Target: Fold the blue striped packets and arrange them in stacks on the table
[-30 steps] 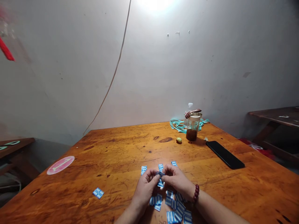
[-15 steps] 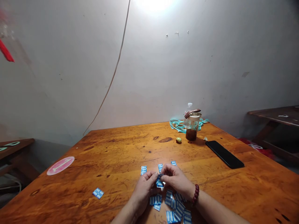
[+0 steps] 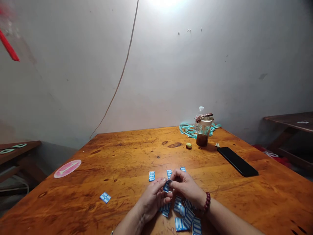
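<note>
My left hand (image 3: 156,197) and my right hand (image 3: 184,184) meet over the front middle of the table, both pinching a small blue-and-white printed piece (image 3: 166,186) between thumbs and fingers. Part of that piece is hidden by the fingertips. Beneath and beside my hands lies a loose pile of similar blue-and-white pieces (image 3: 181,224), some overlapping. Just beyond the fingers are three more: one on the left (image 3: 152,176), a middle piece (image 3: 169,173) and a right-hand piece (image 3: 183,169), the last two partly covered. Another blue-and-white piece (image 3: 105,197) lies apart on the left.
On the wooden table (image 3: 132,153), a black phone (image 3: 237,161) lies at right. Behind it stand a cup of dark liquid (image 3: 202,138) and a clear bottle (image 3: 201,110), by a turquoise strap (image 3: 187,130). A small yellowish object (image 3: 188,145) and a pink round sticker (image 3: 67,168) lie farther off.
The fingers of my left hand have loosened and spread below the pinch, and the held piece is turned slightly. The whole view has shifted a little.
</note>
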Motion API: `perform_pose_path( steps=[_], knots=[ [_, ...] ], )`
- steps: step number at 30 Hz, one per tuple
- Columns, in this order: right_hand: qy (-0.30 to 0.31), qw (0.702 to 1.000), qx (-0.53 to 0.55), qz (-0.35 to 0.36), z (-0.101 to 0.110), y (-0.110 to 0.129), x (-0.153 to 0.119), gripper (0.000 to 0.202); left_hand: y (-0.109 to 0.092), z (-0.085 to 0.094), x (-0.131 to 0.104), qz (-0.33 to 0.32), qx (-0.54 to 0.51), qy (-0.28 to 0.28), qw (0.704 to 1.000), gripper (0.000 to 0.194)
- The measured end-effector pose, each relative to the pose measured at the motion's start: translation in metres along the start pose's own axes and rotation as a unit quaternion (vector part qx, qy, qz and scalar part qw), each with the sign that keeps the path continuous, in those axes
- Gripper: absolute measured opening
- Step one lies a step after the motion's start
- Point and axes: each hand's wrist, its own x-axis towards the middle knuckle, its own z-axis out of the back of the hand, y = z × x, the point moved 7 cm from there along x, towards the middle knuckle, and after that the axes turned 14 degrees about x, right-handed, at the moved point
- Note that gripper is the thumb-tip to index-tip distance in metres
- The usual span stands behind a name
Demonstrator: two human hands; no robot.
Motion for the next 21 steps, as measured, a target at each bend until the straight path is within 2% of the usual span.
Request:
perform_pose_path(
  steps=[3, 6, 8, 10, 12, 17, 21],
  knots=[
    [-0.008, 0.989, -0.131, 0.072, -0.001, 0.013, -0.003, 0.004, 0.004, 0.005, 0.003, 0.005, -0.004, -0.022, 1.000, 0.020],
    [-0.009, 0.949, -0.264, 0.171, -0.008, 0.034, -0.012, 0.019, 0.004, 0.003, 0.004, -0.002, -0.002, -0.009, 1.000, 0.022],
    [0.018, 0.928, -0.306, 0.213, -0.015, 0.043, -0.017, 0.021, 0.002, 0.002, 0.004, -0.008, -0.001, -0.006, 1.000, 0.022],
    [0.032, 0.920, -0.318, 0.228, -0.018, 0.047, -0.019, 0.017, 0.002, 0.004, 0.004, -0.009, 0.002, -0.015, 1.000, 0.020],
    [0.017, 0.931, -0.298, 0.211, -0.014, 0.045, -0.017, 0.014, 0.002, 0.005, 0.004, -0.007, 0.012, -0.021, 1.000, 0.020],
    [0.005, 0.992, -0.113, 0.065, -0.006, 0.020, -0.006, 0.007, 0.000, 0.004, 0.005, -0.021, 0.029, -0.011, 0.999, 0.021],
    [-0.036, 0.999, -0.014, 0.000, 0.004, 0.012, -0.002, 0.007, -0.007, 0.001, 0.001, -0.030, 0.036, 0.001, 0.999, 0.026]
  ],
)
